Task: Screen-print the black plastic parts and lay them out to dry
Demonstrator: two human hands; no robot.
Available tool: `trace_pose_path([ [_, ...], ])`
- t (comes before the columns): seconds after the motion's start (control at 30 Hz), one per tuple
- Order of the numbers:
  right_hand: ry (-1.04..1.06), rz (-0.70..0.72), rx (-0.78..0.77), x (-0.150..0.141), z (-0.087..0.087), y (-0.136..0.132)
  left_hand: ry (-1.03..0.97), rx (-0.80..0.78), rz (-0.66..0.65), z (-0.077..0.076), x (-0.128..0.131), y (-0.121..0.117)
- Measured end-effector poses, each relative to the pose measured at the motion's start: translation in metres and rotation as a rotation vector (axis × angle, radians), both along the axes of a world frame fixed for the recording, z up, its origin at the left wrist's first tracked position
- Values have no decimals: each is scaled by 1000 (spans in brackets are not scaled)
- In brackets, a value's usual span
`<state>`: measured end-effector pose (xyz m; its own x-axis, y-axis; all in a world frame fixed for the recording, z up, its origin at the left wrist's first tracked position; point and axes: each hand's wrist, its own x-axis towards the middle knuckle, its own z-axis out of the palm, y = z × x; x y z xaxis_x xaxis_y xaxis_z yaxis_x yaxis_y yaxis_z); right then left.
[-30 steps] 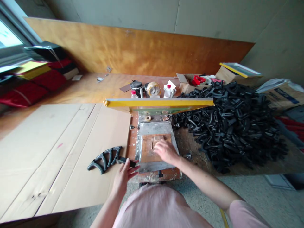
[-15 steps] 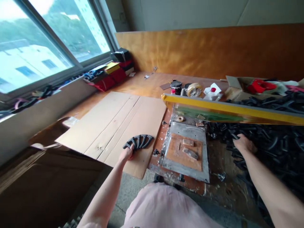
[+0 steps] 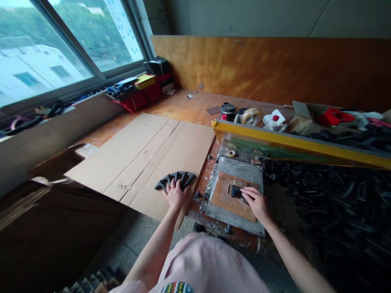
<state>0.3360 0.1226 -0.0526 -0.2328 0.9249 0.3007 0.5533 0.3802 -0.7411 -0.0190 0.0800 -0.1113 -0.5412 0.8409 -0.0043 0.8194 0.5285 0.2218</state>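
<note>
A window is at far left, with a red bundle near it. A wooden board stands behind; an open carton sits far right.

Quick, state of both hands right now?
Left hand: open, fingers spread at the row of black parts.
Right hand: closed, holding a black piece at the brown board.

Left hand, fingers extended, lies at the near side of a fan of black parts on cardboard. Right hand pinches one end of a black block over a wood pad, itself on a metal plate. Small tape roll just beyond plate; yellow frame raised behind. Dark pile at right. Can, open box farther back. Window upper left
</note>
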Motion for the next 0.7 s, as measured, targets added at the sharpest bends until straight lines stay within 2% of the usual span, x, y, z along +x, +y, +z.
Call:
trace_pose_path([
  [0.1,-157,-23,130,-12,-6,3,-15,-2,21,0,-4,6],
  [0.2,-273,-4,204,-15,-2,6,-30,-9,33,-3,-9,7],
  [0.4,-438,281,185,-34,4,-3,-25,-6,30,-5,-14,7],
  [0.47,-383,394,159,-35,9,-11,-37,-8,14,-2,-17,6],
  [0.53,-280,446,124,-26,16,-17,-45,1,-15,0,-23,5],
  [0.6,-183,358,91,-11,21,-18,-43,18,-39,2,-32,7],
  [0.7,-88,69,55,16,21,-10,-29,48,-93,2,-55,25],
])
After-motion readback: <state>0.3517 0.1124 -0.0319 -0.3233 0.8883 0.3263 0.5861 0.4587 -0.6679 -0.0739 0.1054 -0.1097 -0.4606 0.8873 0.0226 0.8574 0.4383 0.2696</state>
